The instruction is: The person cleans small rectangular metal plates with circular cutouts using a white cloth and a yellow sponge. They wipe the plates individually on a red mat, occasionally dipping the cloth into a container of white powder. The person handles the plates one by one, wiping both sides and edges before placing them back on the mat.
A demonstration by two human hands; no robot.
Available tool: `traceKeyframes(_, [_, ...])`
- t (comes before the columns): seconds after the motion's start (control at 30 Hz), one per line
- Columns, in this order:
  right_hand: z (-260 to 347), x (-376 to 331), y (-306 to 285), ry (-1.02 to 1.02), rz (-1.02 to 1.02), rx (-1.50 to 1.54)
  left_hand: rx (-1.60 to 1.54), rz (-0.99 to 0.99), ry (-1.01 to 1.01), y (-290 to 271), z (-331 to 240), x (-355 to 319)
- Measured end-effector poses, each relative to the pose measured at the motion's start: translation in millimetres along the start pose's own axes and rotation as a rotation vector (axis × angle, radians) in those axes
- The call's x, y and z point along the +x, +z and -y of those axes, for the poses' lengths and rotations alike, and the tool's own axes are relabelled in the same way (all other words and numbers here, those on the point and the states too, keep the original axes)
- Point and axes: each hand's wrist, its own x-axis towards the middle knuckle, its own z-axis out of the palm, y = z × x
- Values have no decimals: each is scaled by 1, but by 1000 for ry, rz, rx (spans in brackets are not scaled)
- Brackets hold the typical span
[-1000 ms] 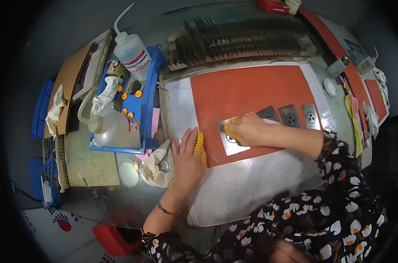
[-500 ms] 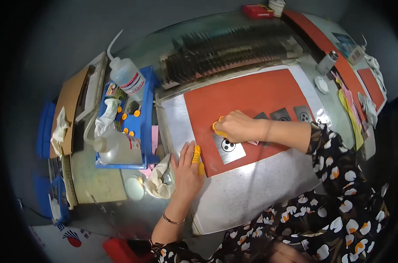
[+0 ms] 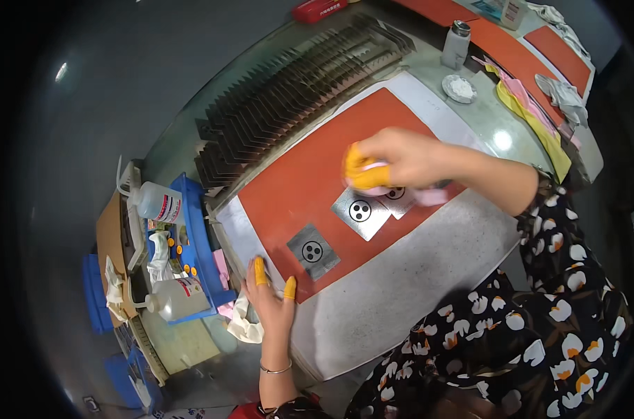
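My right hand (image 3: 411, 162), slightly blurred and with yellow finger cots on its fingers, is closed on a pink cloth (image 3: 432, 196) over the orange-red mat (image 3: 310, 167). Under and beside the cloth lie a square metal plate (image 3: 368, 225) with a round black mark and another plate (image 3: 403, 207), partly covered by it. A third, similar plate (image 3: 323, 264) rests apart at the mat's near left. My left hand (image 3: 270, 302), with two yellow-capped fingers, is spread with nothing held. It lies at the mat's near left corner, on the white sheet (image 3: 394, 293).
A rack of dark upright plates (image 3: 282, 105) stands behind the mat. At left, a blue tray (image 3: 200, 227) holds squeeze bottles, including one upright (image 3: 156, 204). A metal-capped bottle (image 3: 456, 45), a small white dish (image 3: 459, 89) and yellow cloth (image 3: 530, 119) are at far right.
The view has turned and shifted right. My right hand has moved with the cloth from the leftmost plate to the plates right of it. My left hand stays by the mat's corner, its fingers spread wider.
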Motion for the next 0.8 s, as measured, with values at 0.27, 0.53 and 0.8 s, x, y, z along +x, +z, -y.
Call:
traceKeyframes(0.27, [-54,-88,-28,249,-199,372,33,217,97,54,-129,75])
traceKeyframes(0.53, [-80,-83,3,-27,-77,-58,-18,365,189,45,-107,73])
traceKeyframes(0.8, [-61,-50,49,-180,66,-469,-74,-82,-20,25,-60,7])
